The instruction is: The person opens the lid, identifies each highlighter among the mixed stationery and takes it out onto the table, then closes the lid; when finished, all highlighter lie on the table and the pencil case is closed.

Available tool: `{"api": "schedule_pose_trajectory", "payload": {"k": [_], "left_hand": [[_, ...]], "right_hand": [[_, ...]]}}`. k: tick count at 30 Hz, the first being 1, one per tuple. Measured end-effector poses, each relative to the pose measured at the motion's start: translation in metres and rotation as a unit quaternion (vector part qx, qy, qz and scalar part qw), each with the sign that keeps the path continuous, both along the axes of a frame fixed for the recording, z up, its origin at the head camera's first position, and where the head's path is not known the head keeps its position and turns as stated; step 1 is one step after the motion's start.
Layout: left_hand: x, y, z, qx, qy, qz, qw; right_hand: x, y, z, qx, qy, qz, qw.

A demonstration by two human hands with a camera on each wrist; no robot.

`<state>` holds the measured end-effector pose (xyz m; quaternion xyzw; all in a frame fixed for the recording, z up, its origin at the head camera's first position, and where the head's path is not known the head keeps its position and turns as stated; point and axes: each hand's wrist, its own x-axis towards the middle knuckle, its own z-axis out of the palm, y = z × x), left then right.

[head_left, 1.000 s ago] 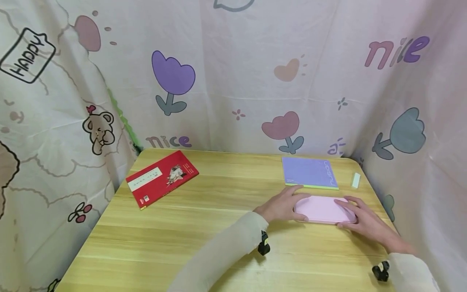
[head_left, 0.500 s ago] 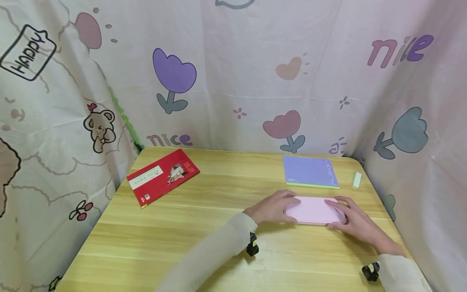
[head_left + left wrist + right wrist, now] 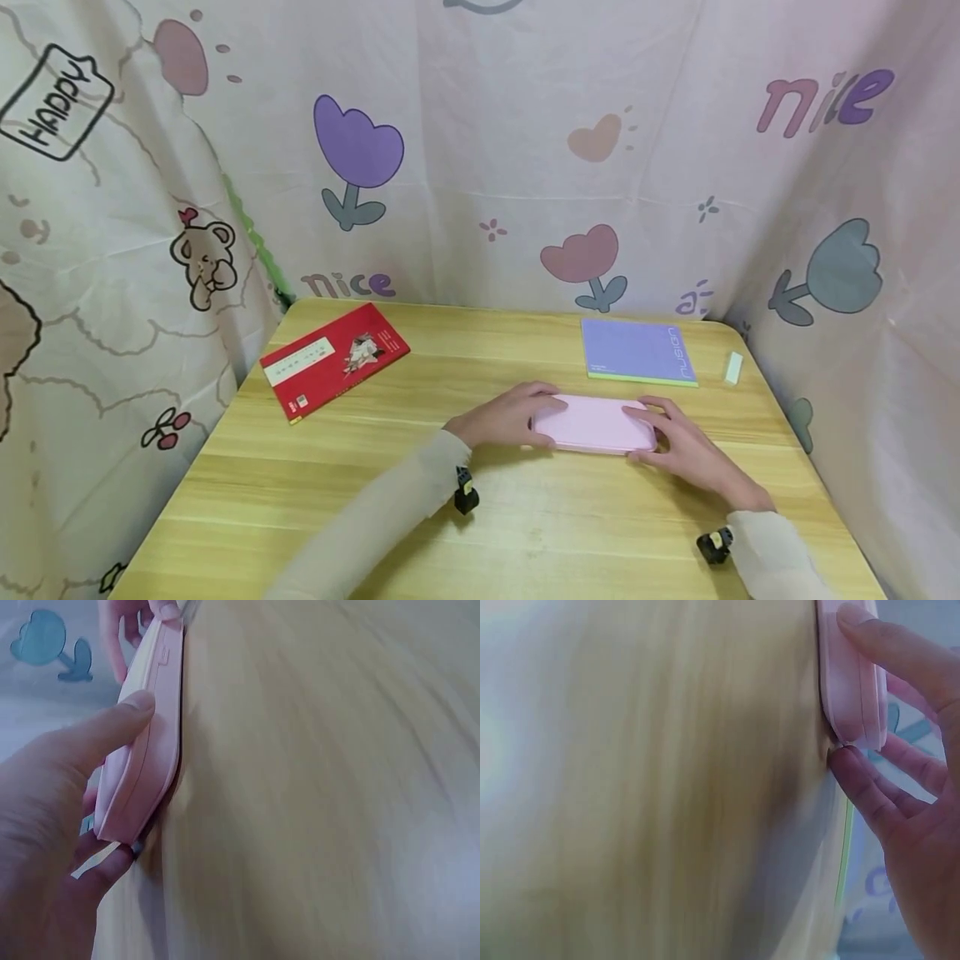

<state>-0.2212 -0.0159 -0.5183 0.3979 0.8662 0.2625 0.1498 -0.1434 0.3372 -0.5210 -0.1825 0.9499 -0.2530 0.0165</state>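
Note:
A pink, rounded oblong case (image 3: 592,423), which looks like a pencil case, lies between my two hands near the middle right of the table. My left hand (image 3: 504,417) grips its left end, thumb on the near side and fingers at the far side. At the right end, my right hand (image 3: 688,450) holds it the same way. In the left wrist view the case (image 3: 159,731) shows a seam and a small tab along its side. Fingertips of the right hand reach under its corner in the right wrist view. Whether the case touches the table or hovers just above is unclear.
A purple notebook (image 3: 637,352) with a green edge lies behind the case. To its right is a small pale block (image 3: 733,367), like an eraser. A red booklet (image 3: 336,362) sits angled at the back left. Printed curtains (image 3: 465,150) enclose the wooden table (image 3: 480,350).
Both hands have moved left along the table, carrying or sliding the pink case with them. It has gone from in front of the notebook's right part to left of it.

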Motion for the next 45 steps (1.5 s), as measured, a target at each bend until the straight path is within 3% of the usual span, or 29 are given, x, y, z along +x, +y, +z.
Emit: {"api": "schedule_pose_trajectory", "payload": {"k": [7, 15, 22, 38, 45], "left_hand": [[-0.013, -0.044, -0.003, 0.006, -0.019, 0.021, 0.9996], [-0.017, -0.094, 0.004, 0.01, -0.053, 0.065, 0.9964], [-0.022, -0.128, 0.006, -0.017, -0.051, 0.099, 0.9936], [-0.017, -0.195, 0.007, -0.003, -0.067, 0.154, 0.9857], [-0.014, -0.214, 0.006, -0.018, -0.033, 0.158, 0.9868]], "right_hand": [[-0.015, -0.034, -0.002, -0.036, -0.027, 0.021, 0.9988], [-0.038, -0.08, -0.002, -0.047, -0.02, 0.044, 0.9977], [-0.052, -0.112, -0.002, -0.055, -0.028, 0.062, 0.9962], [-0.071, -0.178, 0.0, -0.055, -0.032, 0.106, 0.9924], [-0.076, -0.197, 0.002, -0.049, -0.027, 0.118, 0.9915]]}}
